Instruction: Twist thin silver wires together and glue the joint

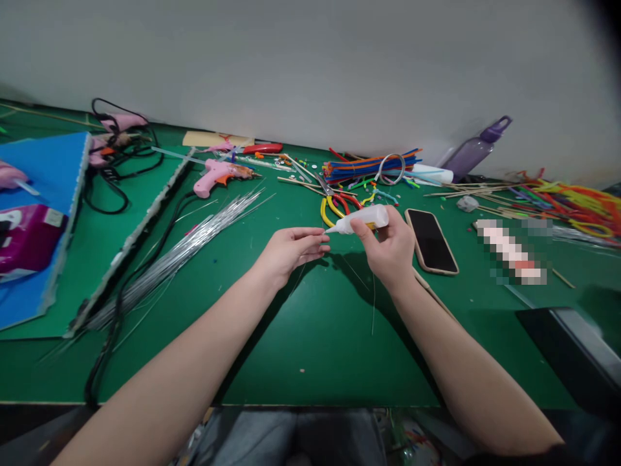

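My right hand point(394, 249) is wrapped round a small white glue bottle point(366, 220) with a narrow nozzle, tilted so that its tip points left. That tip meets the fingertips of my left hand point(295, 252), whose thumb and fingers are pinched together. A thin wire point(299, 279) trails below the left fingers; its upper end is hidden by them. Another fine wire point(373, 307) runs down below the right hand. Just behind the bottle lie scissors point(334, 206) with yellow and red handles.
A bundle of silver wires point(194, 249) and a pink glue gun point(213, 176) lie left. Pipe cleaners point(369, 167) are heaped at the back. A phone point(431, 241) lies right, a purple bottle point(470, 155) leans on the wall, and a dark box point(567, 349) stands near the front right.
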Action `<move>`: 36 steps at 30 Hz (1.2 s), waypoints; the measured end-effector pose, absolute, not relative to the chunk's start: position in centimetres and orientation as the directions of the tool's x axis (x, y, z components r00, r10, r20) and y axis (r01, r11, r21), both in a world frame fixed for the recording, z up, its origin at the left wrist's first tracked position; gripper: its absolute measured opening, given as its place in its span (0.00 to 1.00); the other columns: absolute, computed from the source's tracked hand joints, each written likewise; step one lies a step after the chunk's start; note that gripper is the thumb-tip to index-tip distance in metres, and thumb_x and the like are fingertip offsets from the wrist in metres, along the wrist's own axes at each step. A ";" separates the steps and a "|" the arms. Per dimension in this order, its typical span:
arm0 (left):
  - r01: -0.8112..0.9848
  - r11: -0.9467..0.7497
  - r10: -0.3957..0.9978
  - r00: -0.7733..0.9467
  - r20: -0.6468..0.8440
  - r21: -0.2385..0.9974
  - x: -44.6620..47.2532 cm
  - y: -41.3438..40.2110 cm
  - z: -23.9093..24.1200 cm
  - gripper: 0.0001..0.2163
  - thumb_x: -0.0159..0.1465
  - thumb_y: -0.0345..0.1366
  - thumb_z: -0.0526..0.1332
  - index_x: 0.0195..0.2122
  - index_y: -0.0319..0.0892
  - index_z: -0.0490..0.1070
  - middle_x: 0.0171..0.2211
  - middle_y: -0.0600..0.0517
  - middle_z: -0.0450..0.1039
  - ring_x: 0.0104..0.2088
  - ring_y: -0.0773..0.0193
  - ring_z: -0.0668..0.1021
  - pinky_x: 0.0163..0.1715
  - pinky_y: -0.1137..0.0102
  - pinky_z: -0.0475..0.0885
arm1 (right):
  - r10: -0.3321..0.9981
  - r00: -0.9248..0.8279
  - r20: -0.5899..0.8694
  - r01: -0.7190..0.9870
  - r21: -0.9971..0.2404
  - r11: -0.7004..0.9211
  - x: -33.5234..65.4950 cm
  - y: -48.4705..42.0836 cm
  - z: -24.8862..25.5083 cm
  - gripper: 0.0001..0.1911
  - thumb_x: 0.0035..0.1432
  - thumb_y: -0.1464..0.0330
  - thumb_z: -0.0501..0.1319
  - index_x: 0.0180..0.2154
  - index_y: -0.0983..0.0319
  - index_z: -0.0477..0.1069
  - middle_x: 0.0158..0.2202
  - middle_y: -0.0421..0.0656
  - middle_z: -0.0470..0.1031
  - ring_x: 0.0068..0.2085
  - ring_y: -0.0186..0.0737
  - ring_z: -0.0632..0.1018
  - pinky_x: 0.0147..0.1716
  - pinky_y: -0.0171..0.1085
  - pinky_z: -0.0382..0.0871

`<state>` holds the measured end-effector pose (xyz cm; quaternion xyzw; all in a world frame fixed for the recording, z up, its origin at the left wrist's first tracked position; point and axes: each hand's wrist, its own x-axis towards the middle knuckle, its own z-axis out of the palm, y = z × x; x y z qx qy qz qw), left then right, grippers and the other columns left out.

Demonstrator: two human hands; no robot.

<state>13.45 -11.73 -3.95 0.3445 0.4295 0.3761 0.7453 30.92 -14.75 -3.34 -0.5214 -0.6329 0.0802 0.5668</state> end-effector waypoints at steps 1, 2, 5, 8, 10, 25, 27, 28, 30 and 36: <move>-0.262 0.484 0.854 0.352 -0.384 0.835 13.5 -11.7 -4.0 0.06 0.58 0.25 0.64 0.37 0.33 0.75 0.35 0.45 0.80 0.31 0.65 0.81 0.40 0.69 0.77 | 0.751 0.188 0.633 0.562 -0.696 0.446 30.9 -14.7 -3.4 0.11 0.55 0.59 0.64 0.33 0.59 0.69 0.29 0.39 0.71 0.30 0.35 0.73 0.31 0.37 0.68; -0.261 0.487 0.851 0.356 -0.386 0.834 13.5 -11.7 -4.0 0.06 0.57 0.25 0.65 0.37 0.33 0.75 0.35 0.45 0.80 0.31 0.65 0.81 0.40 0.69 0.77 | 0.752 0.187 0.632 0.554 -0.700 0.451 30.9 -14.7 -3.4 0.11 0.54 0.59 0.64 0.32 0.59 0.69 0.29 0.39 0.71 0.30 0.35 0.72 0.31 0.37 0.68; -0.265 0.491 0.847 0.369 -0.383 0.830 13.6 -11.8 -4.1 0.08 0.56 0.25 0.66 0.38 0.33 0.75 0.33 0.45 0.80 0.31 0.65 0.81 0.41 0.69 0.77 | 0.761 0.177 0.624 0.534 -0.711 0.458 30.9 -14.6 -3.5 0.11 0.54 0.59 0.65 0.31 0.59 0.70 0.28 0.39 0.71 0.29 0.35 0.72 0.31 0.37 0.68; -0.268 0.492 0.847 0.368 -0.384 0.828 13.6 -11.8 -4.1 0.08 0.55 0.25 0.67 0.37 0.33 0.75 0.32 0.46 0.79 0.30 0.66 0.81 0.40 0.69 0.77 | 0.761 0.194 0.619 0.518 -0.723 0.457 30.8 -14.6 -3.5 0.11 0.54 0.60 0.65 0.30 0.59 0.70 0.27 0.38 0.70 0.28 0.34 0.71 0.30 0.36 0.67; -0.271 0.494 0.847 0.367 -0.386 0.826 13.6 -11.8 -4.1 0.09 0.55 0.24 0.67 0.37 0.32 0.75 0.32 0.46 0.79 0.30 0.66 0.81 0.40 0.69 0.77 | 0.756 0.215 0.618 0.503 -0.734 0.457 30.7 -14.6 -3.5 0.10 0.54 0.60 0.65 0.30 0.60 0.70 0.27 0.38 0.70 0.28 0.33 0.71 0.29 0.36 0.67; -0.269 0.481 0.854 0.359 -0.376 0.835 13.6 -11.7 -4.3 0.05 0.57 0.25 0.65 0.35 0.33 0.75 0.33 0.45 0.79 0.28 0.67 0.81 0.41 0.67 0.77 | 0.793 0.249 0.555 0.359 -0.814 0.457 30.3 -14.7 -3.2 0.08 0.53 0.64 0.66 0.32 0.60 0.71 0.28 0.39 0.72 0.29 0.34 0.74 0.30 0.36 0.70; -0.267 0.478 0.855 0.362 -0.372 0.837 13.6 -11.7 -4.4 0.05 0.57 0.25 0.65 0.35 0.33 0.75 0.33 0.45 0.79 0.29 0.67 0.80 0.41 0.67 0.77 | 0.796 0.237 0.557 0.384 -0.806 0.450 30.3 -14.8 -3.2 0.08 0.53 0.63 0.66 0.32 0.60 0.71 0.27 0.39 0.72 0.29 0.34 0.73 0.30 0.36 0.69; -0.267 0.476 0.855 0.362 -0.371 0.838 13.6 -11.7 -4.4 0.05 0.57 0.25 0.65 0.35 0.33 0.75 0.33 0.45 0.79 0.29 0.67 0.80 0.41 0.67 0.77 | 0.795 0.231 0.560 0.402 -0.800 0.446 30.4 -14.8 -3.2 0.08 0.53 0.63 0.66 0.32 0.60 0.71 0.27 0.38 0.72 0.29 0.34 0.73 0.29 0.36 0.68; -0.265 0.473 0.856 0.363 -0.368 0.840 13.6 -11.7 -4.4 0.06 0.56 0.25 0.66 0.35 0.33 0.75 0.33 0.45 0.79 0.29 0.67 0.80 0.42 0.66 0.76 | 0.791 0.226 0.569 0.438 -0.784 0.439 30.5 -14.8 -3.2 0.09 0.53 0.62 0.66 0.32 0.60 0.71 0.27 0.38 0.72 0.28 0.33 0.72 0.29 0.36 0.67; -0.253 0.473 0.858 0.350 -0.376 0.844 13.6 -11.8 -4.1 0.05 0.56 0.24 0.65 0.35 0.33 0.75 0.33 0.46 0.79 0.26 0.68 0.80 0.40 0.66 0.77 | 0.764 0.242 0.598 0.449 -0.767 0.458 30.7 -14.8 -2.9 0.09 0.53 0.63 0.66 0.32 0.60 0.70 0.27 0.38 0.71 0.29 0.33 0.73 0.29 0.34 0.68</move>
